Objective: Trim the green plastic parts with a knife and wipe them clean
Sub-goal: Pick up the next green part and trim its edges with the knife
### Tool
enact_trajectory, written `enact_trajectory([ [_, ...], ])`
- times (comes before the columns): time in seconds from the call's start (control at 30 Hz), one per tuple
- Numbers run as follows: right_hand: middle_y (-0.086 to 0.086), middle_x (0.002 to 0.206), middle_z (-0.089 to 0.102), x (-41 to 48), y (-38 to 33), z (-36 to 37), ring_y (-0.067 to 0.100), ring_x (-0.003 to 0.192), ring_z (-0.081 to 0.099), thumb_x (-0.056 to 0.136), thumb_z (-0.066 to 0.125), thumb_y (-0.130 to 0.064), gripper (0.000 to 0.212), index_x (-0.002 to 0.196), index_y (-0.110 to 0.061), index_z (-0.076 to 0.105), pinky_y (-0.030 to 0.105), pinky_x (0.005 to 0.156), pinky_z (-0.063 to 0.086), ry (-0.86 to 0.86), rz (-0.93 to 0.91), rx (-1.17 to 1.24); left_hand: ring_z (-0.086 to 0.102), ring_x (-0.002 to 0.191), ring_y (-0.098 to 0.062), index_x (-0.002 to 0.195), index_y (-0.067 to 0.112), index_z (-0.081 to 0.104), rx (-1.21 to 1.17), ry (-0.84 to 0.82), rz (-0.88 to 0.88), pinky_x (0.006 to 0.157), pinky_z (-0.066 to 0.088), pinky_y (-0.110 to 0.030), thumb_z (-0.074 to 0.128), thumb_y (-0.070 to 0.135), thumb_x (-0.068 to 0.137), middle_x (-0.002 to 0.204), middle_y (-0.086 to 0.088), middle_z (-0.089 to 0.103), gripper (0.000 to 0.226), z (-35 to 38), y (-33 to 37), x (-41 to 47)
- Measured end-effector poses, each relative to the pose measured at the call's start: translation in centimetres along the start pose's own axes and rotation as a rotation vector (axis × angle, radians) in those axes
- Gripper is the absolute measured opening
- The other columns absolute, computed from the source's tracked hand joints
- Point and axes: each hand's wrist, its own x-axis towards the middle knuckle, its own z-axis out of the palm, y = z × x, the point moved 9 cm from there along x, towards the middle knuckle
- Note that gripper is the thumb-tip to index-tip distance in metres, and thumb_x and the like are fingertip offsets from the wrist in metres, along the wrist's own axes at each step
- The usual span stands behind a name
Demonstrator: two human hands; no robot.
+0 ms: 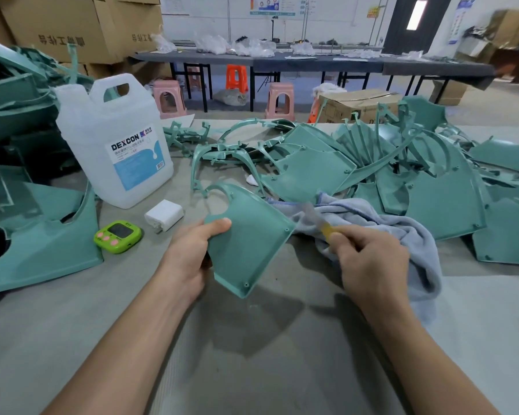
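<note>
The left hand (pixel 192 253) grips a green plastic panel (pixel 249 244) by its near left edge, thumb pressed on the upper face and fingers hidden underneath, and holds it tilted above the grey worktop (pixel 252 354), where it casts a shadow. The panel is flat with a raised rim, small screw holes at its corners and a curved cut-out at the far side. The right hand (pixel 369 262), apart from the left, has its fingers curled round the yellow handle of a knife (pixel 327 229); the blade points up and left towards the panel's right corner and is blurred, so I cannot tell whether it touches the edge. Just behind and under the right hand lies a crumpled grey-blue cloth (pixel 402 232), partly draped over a pile of green parts (pixel 432 190) that fills the right side of the worktop: flat panels, curved frames and thin arcs. More large green mouldings (pixel 42 229) are stacked at the left. Between them stand a clear plastic jug (pixel 114 139) labelled DEXCON, a white plug adapter (pixel 164 215) and a lime green timer (pixel 117 236) with pink buttons. Beyond the worktop are pink stools (pixel 168 98), an orange stool (pixel 236 77) and cardboard boxes (pixel 72 22)
</note>
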Motion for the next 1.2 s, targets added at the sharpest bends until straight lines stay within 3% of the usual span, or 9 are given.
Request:
enact_trajectory([
  [0.17,-0.013,0.064,0.07,-1.4,-0.8,2.7,0.002,0.056,0.058,0.085,0.075,-0.025,0.01,0.076,-0.028,0.078,0.021,0.056,0.046,-0.232,0.023,0.238,0.075,0.076,-0.023,0.095,0.009,0.075,-0.012,-0.022,0.009,0.076,0.06,-0.036,0.067,0.009,0.088,0.097,-0.013,0.078,0.01,0.2,0.1,-0.1],
  [0.33,-0.015,0.056,0.067,0.2,1.0,0.1,0.004,0.053,0.059,0.089,0.07,-0.023,0.03,0.062,-0.037,0.068,0.014,0.052,0.04,-0.02,0.086,0.13,0.075,0.072,-0.018,0.094,0.012,0.075,-0.033,-0.034,0.046,0.053,0.057,-0.025,0.067,0.008,0.088,0.094,-0.008,0.079,0.012,0.1,0.5,-0.1],
  [0.47,-0.008,0.053,0.065,-1.3,-0.3,3.5,0.005,0.044,0.047,0.083,0.067,-0.024,0.018,0.066,-0.024,0.073,0.024,0.048,0.039,-0.302,0.114,0.294,0.075,0.082,-0.022,0.099,0.012,0.075,0.006,-0.052,0.102,0.07,0.062,-0.032,0.067,0.005,0.087,0.102,-0.01,0.078,0.017,0.4,1.1,0.0],
  [0.6,-0.012,0.058,0.069,-1.1,2.0,3.1,0.004,0.045,0.055,0.094,0.064,-0.026,0.033,0.062,-0.021,0.07,0.014,0.042,0.04,-0.222,0.257,0.086,0.075,0.087,-0.027,0.094,0.012,0.078,0.066,-0.037,0.166,0.081,0.059,-0.039,0.07,0.003,0.084,0.103,-0.012,0.078,0.016,0.2,1.6,-0.2],
  [0.8,-0.004,0.045,0.051,-0.8,0.5,1.5,0.013,0.048,0.044,0.094,0.067,-0.039,0.043,0.058,-0.016,0.058,0.03,0.053,0.038,-0.094,0.101,-0.158,0.075,0.09,-0.033,0.1,0.009,0.076,0.131,-0.009,0.268,0.075,0.062,-0.039,0.077,0.0,0.079,0.099,-0.011,0.078,0.024,-0.1,2.6,-0.7],
  [0.9,-0.013,0.069,0.063,0.4,-0.8,-1.0,0.009,0.072,0.052,0.089,0.067,-0.029,0.008,0.082,-0.027,0.07,0.016,0.07,0.035,0.133,-0.035,-0.128,0.075,0.09,-0.034,0.103,0.011,0.076,0.133,0.023,0.295,0.082,0.06,-0.043,0.082,0.011,0.067,0.097,-0.008,0.079,0.037,-0.2,3.1,-1.0],
  [1.0,0.0,0.126,0.061,2.4,-0.3,0.9,0.026,0.122,0.047,0.083,0.066,-0.04,0.047,0.128,-0.03,0.059,0.04,0.097,0.032,-0.044,-0.089,-0.436,0.076,0.081,-0.025,0.096,0.026,0.08,0.2,0.064,0.381,0.074,0.06,-0.037,0.078,0.019,0.062,0.091,-0.002,0.079,0.035,-0.3,4.0,-1.4],
  [1.07,0.002,0.128,0.058,2.8,0.8,2.9,0.029,0.128,0.044,0.087,0.062,-0.044,0.058,0.143,-0.036,0.048,0.042,0.096,0.032,-0.25,-0.062,-0.555,0.074,0.078,-0.022,0.092,0.033,0.081,0.238,0.036,0.374,0.069,0.057,-0.036,0.072,0.016,0.062,0.088,-0.003,0.079,0.035,0.1,3.9,-1.4],
  [1.2,0.005,0.095,0.067,3.2,-0.3,0.9,0.03,0.093,0.059,0.093,0.048,-0.035,0.02,0.098,-0.032,0.068,0.039,0.069,0.041,-0.13,0.006,-0.223,0.075,0.088,-0.028,0.084,0.026,0.081,0.262,-0.022,0.184,0.089,0.057,-0.045,0.077,0.02,0.07,0.09,-0.005,0.079,0.016,0.9,1.7,-0.8],
])
